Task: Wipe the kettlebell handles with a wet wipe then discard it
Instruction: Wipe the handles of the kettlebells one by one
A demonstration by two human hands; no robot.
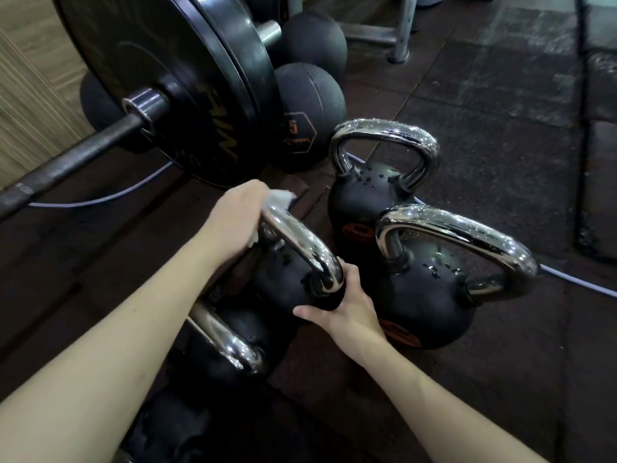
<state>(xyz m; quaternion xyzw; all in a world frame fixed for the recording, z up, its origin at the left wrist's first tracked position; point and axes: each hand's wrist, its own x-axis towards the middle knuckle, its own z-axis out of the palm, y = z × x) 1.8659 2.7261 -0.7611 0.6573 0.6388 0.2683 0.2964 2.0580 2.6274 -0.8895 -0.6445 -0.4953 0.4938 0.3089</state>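
4 kettlebells on floor, 2 near-left, 2 right. Left hand [233, 218] clenches white wipe [278, 197] round middle kettlebell's handle [300, 242]; right hand [344, 305] holds its body, thumb & fingers curled.

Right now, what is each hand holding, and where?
Left hand grips the wet wipe around the far end of a kettlebell handle. Right hand grips that kettlebell's body below the handle's near end.

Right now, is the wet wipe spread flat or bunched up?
Bunched. The wet wipe is crumpled inside the left hand, which grips it around the kettlebell handle; only small white folds show.
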